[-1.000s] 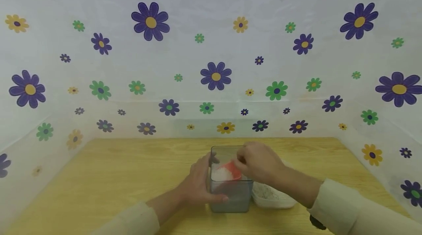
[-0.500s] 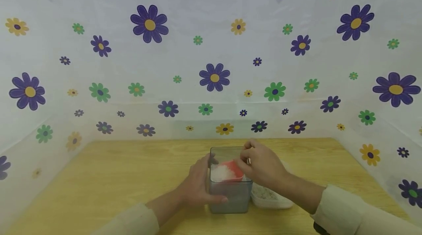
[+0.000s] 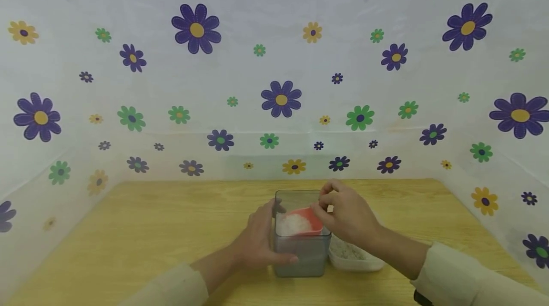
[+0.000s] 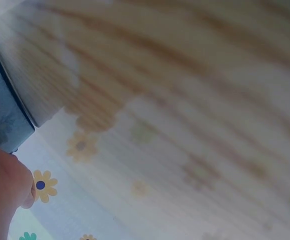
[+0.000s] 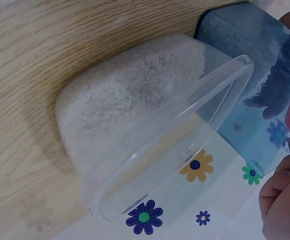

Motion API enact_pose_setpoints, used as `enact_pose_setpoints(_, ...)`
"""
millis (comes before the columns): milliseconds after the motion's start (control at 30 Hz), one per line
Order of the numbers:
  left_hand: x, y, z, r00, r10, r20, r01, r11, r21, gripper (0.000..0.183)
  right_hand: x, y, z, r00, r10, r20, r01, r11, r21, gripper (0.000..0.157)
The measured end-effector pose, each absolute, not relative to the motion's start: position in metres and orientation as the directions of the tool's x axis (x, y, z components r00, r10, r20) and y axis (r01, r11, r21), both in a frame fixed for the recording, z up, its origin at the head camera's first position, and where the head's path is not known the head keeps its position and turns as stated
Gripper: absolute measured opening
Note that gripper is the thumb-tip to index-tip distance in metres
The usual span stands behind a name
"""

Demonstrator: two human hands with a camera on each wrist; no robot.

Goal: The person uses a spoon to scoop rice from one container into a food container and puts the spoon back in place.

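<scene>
My left hand (image 3: 257,239) grips a translucent grey-blue container (image 3: 300,258), fingers behind its left side and thumb across its front. Inside the container's mouth is a red scoop (image 3: 315,220), with white rice (image 3: 293,224) heaped in it. The scoop's handle is pinched by my right hand (image 3: 349,213) at the container's right rim. In the right wrist view, the fingers (image 5: 285,185) of that hand show at the right edge, beside a bit of the red scoop. Rice is also visible through the container's wall. The left wrist view catches only part of my left hand (image 4: 5,190) and a container corner.
A clear plastic tub (image 5: 130,95) with white rice in it stands just right of the container, partly under my right forearm. The wooden table (image 3: 171,215) extends to both sides. A white flowered sheet (image 3: 240,72) encloses the back and sides.
My right hand has moved slightly right, and the scoop has shifted right with it. More of the scoop's red bowl now shows, with rice heaped in it. The left hand holds still on the container.
</scene>
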State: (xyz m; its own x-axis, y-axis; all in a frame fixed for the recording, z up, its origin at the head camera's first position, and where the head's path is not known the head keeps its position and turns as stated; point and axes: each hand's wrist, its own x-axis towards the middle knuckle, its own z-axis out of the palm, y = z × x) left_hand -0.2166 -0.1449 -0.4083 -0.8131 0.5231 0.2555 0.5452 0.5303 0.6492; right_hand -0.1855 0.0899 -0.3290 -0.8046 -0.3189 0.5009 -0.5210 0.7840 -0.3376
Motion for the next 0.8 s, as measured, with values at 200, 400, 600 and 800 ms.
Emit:
enact_pose_setpoints(200, -0.217, -0.144, -0.407, -0.808, 0.528, 0.261, 0.553, 0.530, 0.643, 0.113, -0.186, 0.091, -0.329, -0.796, -0.316, 0.516, -0.530, 0.775, -0.344, 0.027)
enact_pose_setpoints(400, -0.216, -0.144, -0.406, -0.808, 0.530, 0.260, 0.549, 0.515, 0.658, 0.113, -0.187, 0.092, -0.325, -0.811, -0.277, 0.515, -0.504, 0.778, -0.376, 0.028)
enact_pose_setpoints(600, -0.217, -0.145, -0.406, -0.804, 0.535, 0.260, 0.550, 0.502, 0.667, 0.108, -0.188, 0.101, -0.312, -0.847, -0.203, 0.492, -0.438, 0.791, -0.428, 0.027)
enact_pose_setpoints(800, -0.217, -0.144, -0.407, -0.814, 0.522, 0.255, 0.540, 0.517, 0.664, 0.113, -0.190, 0.118, -0.303, -0.844, -0.152, 0.515, -0.406, 0.808, -0.428, 0.026)
